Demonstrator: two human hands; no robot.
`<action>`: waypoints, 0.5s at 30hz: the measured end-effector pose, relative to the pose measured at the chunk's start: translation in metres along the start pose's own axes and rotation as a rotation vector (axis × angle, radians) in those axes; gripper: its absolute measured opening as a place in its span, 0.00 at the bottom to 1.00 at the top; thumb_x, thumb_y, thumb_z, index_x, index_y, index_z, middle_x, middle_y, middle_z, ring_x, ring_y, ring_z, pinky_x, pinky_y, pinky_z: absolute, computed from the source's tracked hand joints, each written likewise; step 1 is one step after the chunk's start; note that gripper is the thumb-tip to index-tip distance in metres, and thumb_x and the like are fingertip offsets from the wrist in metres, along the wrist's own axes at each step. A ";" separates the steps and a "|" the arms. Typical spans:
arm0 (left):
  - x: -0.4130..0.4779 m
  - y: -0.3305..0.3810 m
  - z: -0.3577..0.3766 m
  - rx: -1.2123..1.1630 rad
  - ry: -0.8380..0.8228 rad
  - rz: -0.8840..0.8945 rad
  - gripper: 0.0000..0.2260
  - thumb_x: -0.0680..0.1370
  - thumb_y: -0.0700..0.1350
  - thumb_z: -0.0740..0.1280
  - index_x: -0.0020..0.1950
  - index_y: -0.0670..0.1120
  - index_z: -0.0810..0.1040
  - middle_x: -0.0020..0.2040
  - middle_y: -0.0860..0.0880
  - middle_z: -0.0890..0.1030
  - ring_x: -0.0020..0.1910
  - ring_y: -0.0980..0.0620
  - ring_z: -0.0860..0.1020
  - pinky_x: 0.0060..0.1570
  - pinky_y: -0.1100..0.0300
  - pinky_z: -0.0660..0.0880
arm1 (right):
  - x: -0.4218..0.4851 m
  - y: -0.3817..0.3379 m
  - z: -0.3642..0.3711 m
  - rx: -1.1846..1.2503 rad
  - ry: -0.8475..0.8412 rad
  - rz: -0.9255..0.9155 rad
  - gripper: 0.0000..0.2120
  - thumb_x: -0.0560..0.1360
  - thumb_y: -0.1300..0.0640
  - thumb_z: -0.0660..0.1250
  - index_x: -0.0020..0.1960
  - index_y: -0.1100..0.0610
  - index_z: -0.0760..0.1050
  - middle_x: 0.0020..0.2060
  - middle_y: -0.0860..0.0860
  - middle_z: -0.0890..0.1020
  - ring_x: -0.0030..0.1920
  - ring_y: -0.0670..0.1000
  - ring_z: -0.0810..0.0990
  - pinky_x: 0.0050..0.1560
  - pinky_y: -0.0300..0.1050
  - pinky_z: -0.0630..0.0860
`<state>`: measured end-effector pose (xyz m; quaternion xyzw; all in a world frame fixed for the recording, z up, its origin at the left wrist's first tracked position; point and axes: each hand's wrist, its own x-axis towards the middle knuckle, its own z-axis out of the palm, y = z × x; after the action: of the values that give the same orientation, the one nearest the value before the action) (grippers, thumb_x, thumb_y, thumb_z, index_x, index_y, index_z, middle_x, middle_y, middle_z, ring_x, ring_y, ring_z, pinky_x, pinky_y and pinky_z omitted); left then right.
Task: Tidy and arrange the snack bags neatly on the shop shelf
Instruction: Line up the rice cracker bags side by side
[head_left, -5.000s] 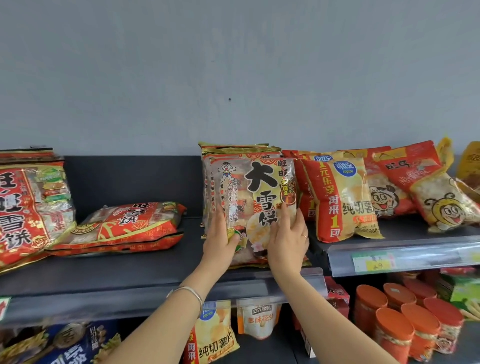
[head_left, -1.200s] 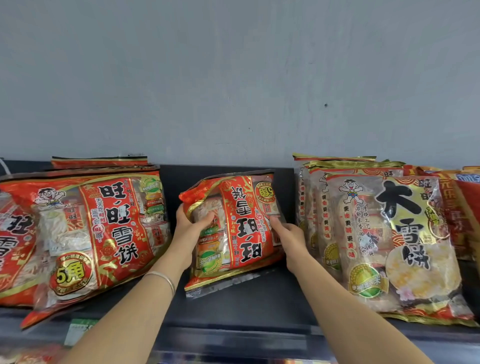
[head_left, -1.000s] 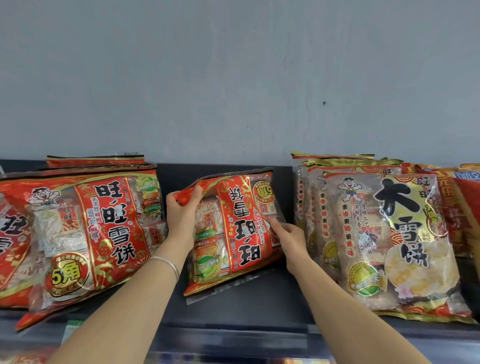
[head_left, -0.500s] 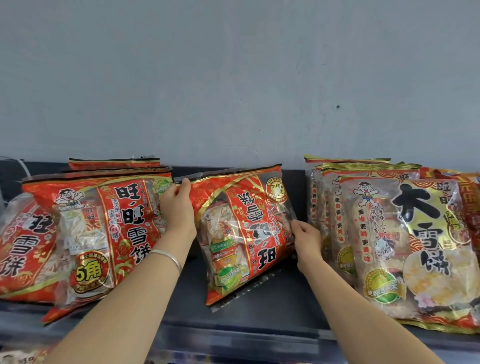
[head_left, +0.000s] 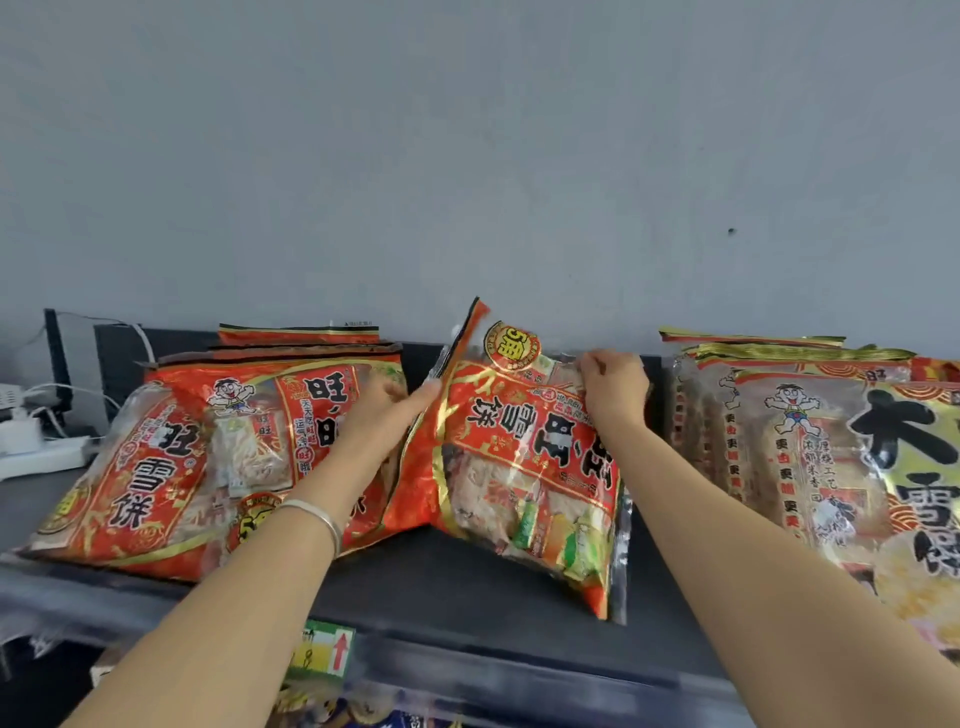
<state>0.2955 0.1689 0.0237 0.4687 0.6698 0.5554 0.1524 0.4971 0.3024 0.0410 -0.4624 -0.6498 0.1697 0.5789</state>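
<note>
Bag (head_left: 524, 467), red, print inverted, stood tilted on shelf (head_left: 467, 587); left hand (head_left: 382, 415) gripped its left edge, right hand (head_left: 615, 387) pinched its upper edge.

Bare forearms, silver bangle (head_left: 321, 522) on left wrist

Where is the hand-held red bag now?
Head view, centre of the shelf: red bag, tilted, between the red stack at left and pale bags at right.

White power strip (head_left: 42, 460), cables (head_left: 78, 391) far left; grey wall (head_left: 467, 156) behind
</note>
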 end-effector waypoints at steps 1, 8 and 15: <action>-0.001 0.000 0.001 0.018 -0.108 -0.037 0.31 0.70 0.65 0.68 0.66 0.48 0.68 0.59 0.52 0.73 0.62 0.47 0.72 0.58 0.51 0.70 | -0.002 -0.008 0.001 -0.040 -0.066 -0.071 0.12 0.80 0.59 0.61 0.46 0.65 0.80 0.46 0.58 0.81 0.42 0.52 0.78 0.41 0.43 0.73; -0.002 -0.018 0.015 -0.590 -0.303 -0.271 0.40 0.61 0.52 0.78 0.70 0.51 0.66 0.57 0.42 0.80 0.53 0.44 0.80 0.51 0.48 0.76 | -0.020 -0.044 0.009 -0.047 -0.233 -0.322 0.12 0.80 0.57 0.62 0.56 0.62 0.79 0.60 0.55 0.76 0.58 0.52 0.74 0.56 0.39 0.65; -0.008 -0.028 0.048 -0.825 -0.181 -0.281 0.21 0.67 0.48 0.76 0.57 0.47 0.79 0.50 0.43 0.84 0.48 0.43 0.82 0.50 0.47 0.78 | -0.018 -0.055 0.008 -0.050 -0.249 -0.407 0.11 0.79 0.58 0.63 0.57 0.60 0.80 0.62 0.54 0.73 0.59 0.49 0.73 0.56 0.36 0.65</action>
<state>0.3217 0.1927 -0.0202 0.3199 0.4335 0.7067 0.4586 0.4660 0.2621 0.0703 -0.3117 -0.8000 0.0890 0.5048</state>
